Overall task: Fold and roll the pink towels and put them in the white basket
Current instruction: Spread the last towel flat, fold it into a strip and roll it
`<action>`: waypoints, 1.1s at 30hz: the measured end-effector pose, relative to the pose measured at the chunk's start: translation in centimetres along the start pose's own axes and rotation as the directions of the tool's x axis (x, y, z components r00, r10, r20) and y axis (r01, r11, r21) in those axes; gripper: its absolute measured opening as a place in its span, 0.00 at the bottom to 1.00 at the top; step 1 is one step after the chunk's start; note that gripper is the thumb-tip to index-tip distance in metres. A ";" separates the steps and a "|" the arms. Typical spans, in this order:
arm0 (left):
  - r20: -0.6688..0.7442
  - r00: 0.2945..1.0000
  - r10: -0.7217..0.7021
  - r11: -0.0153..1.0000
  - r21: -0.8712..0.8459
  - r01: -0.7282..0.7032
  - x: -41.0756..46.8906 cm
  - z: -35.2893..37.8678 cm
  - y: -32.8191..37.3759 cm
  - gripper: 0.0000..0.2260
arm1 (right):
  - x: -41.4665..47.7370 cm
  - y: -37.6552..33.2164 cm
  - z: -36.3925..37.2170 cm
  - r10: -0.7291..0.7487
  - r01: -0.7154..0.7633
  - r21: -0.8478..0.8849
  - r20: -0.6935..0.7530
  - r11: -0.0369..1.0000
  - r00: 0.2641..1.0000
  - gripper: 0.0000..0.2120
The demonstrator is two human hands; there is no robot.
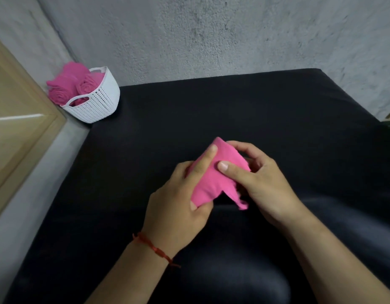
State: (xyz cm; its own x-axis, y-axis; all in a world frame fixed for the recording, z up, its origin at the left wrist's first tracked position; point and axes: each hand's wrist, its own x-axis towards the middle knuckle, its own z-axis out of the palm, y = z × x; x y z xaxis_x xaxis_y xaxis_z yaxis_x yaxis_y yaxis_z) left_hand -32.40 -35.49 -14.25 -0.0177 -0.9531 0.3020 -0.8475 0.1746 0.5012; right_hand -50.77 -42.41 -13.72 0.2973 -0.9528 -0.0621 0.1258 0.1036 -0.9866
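**A pink towel held between both my hands**

From the head camera, looking down: I hold a pink towel (213, 178) rolled into a thick bundle, lifted just above the black cushion (233, 110) in front of me. My left hand (178, 205) grips its near end, with the forefinger (208, 156) laid straight along the top of the roll and the thumb tucked underneath. My right hand (262, 183) grips the other side, with the thumb (228, 170) pressed flat on the cloth and the other fingers curled round the far edge. A loose corner (242, 205) of the towel hangs down below my right palm. A red string bracelet (154, 249) sits on my left wrist, and my legs in dark trousers (244, 270) show beneath my arms.

The white basket (102, 99) stands well apart from my hands, at the far left corner of the cushion. It is tipped toward the wooden frame (21, 119) beside it. Several rolled pink towels (64, 88) fill it and stick out over its rim. A rough grey wall (211, 36) runs behind the cushion.
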 end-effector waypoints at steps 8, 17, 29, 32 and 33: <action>-0.087 0.965 -0.246 0.957 -0.180 0.227 0.8 -0.4 -2.0 0.47 | -0.7 1.7 0.2 -0.284 0.281 -0.208 0.016 0.937 0.959 0.19; -0.096 0.968 -0.232 0.953 -0.219 0.207 0.8 0.4 -2.7 0.47 | -0.4 3.3 -0.6 -0.565 0.469 -0.679 0.096 0.564 0.819 0.14; -0.050 0.977 -0.208 0.978 -0.021 0.207 0.9 -0.6 -2.1 0.48 | -0.9 0.9 0.4 -0.319 0.291 0.283 0.059 0.914 0.946 0.03; -0.066 0.983 -0.173 0.971 0.156 0.181 1.0 -0.7 -2.4 0.50 | -0.6 -0.6 -0.3 -0.204 0.081 0.634 0.123 0.769 0.971 0.03; -0.082 0.980 -0.179 0.964 0.186 0.192 1.1 -0.8 -2.7 0.50 | -0.5 -0.9 -0.5 -0.188 0.052 0.668 0.133 0.743 0.973 0.02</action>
State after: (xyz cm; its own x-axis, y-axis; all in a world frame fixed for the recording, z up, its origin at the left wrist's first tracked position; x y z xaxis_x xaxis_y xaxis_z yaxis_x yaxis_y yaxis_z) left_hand -29.73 -36.79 -14.62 0.1778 -0.9456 0.2726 -0.9187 -0.0603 0.3902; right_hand -51.50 -42.16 -12.92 0.3914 -0.9087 0.1451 0.7409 0.2177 -0.6353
